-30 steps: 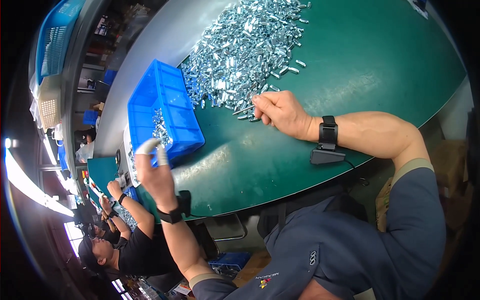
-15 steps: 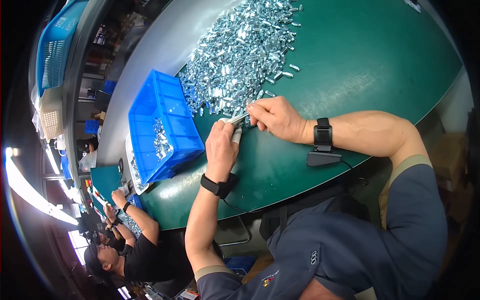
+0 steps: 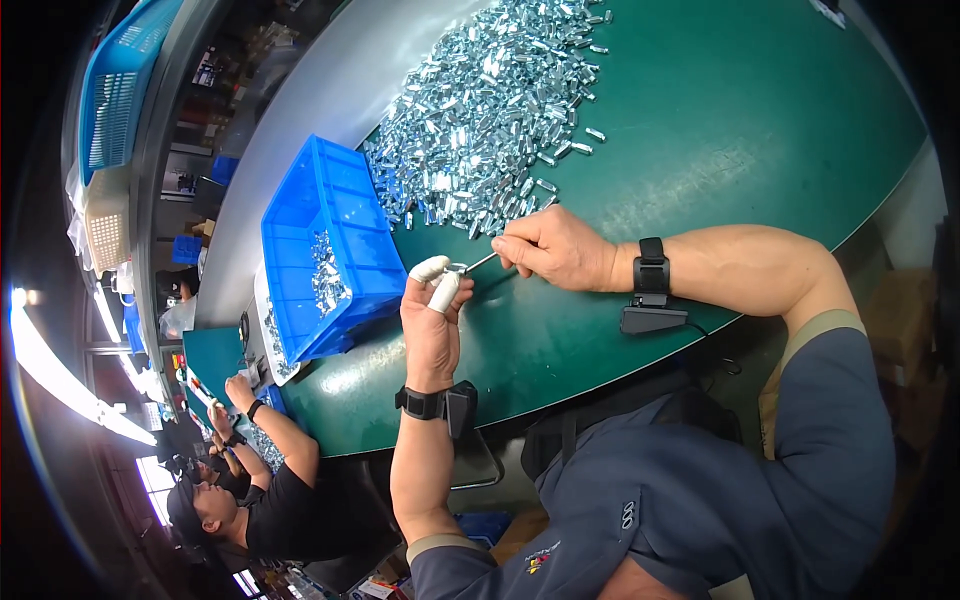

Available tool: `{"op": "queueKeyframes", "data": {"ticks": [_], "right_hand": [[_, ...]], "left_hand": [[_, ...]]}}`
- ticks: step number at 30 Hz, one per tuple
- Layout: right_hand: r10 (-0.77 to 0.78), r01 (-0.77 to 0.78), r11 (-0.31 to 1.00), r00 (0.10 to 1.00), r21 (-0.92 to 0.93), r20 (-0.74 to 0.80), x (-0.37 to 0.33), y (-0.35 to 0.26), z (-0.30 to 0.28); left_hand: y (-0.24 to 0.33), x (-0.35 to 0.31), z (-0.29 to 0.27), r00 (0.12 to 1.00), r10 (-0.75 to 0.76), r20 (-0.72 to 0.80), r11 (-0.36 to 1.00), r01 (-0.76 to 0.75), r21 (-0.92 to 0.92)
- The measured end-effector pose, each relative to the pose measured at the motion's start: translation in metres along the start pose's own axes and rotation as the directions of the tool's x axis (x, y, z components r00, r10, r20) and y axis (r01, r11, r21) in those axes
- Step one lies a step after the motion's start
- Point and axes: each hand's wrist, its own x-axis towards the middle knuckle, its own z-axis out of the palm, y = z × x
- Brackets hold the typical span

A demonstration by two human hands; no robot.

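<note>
My left hand [image 3: 431, 335] is closed, pinching a small shiny metal piece [image 3: 456, 268] between thumb and finger; both fingertips wear white covers. In my right hand [image 3: 562, 248] the fingers grip a thin metal rod [image 3: 482, 263], whose far end meets the small piece. Whether the rod sits inside the piece or only touches it, I cannot tell. Just beyond both hands spreads a big pile of small silvery metal pieces [image 3: 480, 130]. Left of my left hand stands a blue plastic bin [image 3: 378, 275], with some metal pieces [image 3: 328, 280] lying in it.
The green tabletop [image 3: 690, 160] has a curved near edge. A white tray [image 3: 285, 374] is partly hidden behind the bin. At lower left a person [image 3: 285, 510] in black works at the same bench. Blue and beige baskets [image 3: 110, 120] stand at far left.
My left hand has drawn back and turned, its covered fingertips now showing, with the small piece between them. More of the rod is exposed. The right hand has hardly moved.
</note>
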Motion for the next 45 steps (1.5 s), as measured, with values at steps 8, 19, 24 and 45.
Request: {"op": "queueKeyframes", "data": {"ticks": [8, 19, 24, 45], "right_hand": [[-0.012, 0.013, 1.000, 0.999, 0.024, -0.038, 0.002, 0.005, 0.002], [0.124, -0.119, 0.992, 0.975, -0.038, 0.183, 0.000, -0.006, -0.005], [0.038, -0.039, 0.999, 0.983, 0.000, 0.180, 0.001, 0.003, -0.001], [0.010, -0.015, 0.998, 0.996, 0.056, 0.089, -0.004, 0.000, 0.001]], "left_hand": [[-0.007, -0.008, 0.015, 1.000, -0.010, 0.018, 1.000, 0.010, 0.020], [-0.006, -0.015, 0.008, 1.000, 0.013, 0.024, 0.992, -0.016, 0.123], [-0.009, -0.023, 0.010, 1.000, -0.007, 0.016, 0.982, 0.003, 0.191], [0.049, -0.052, -0.011, 0.917, 0.397, 0.026, 0.733, -0.334, 0.592]]}}
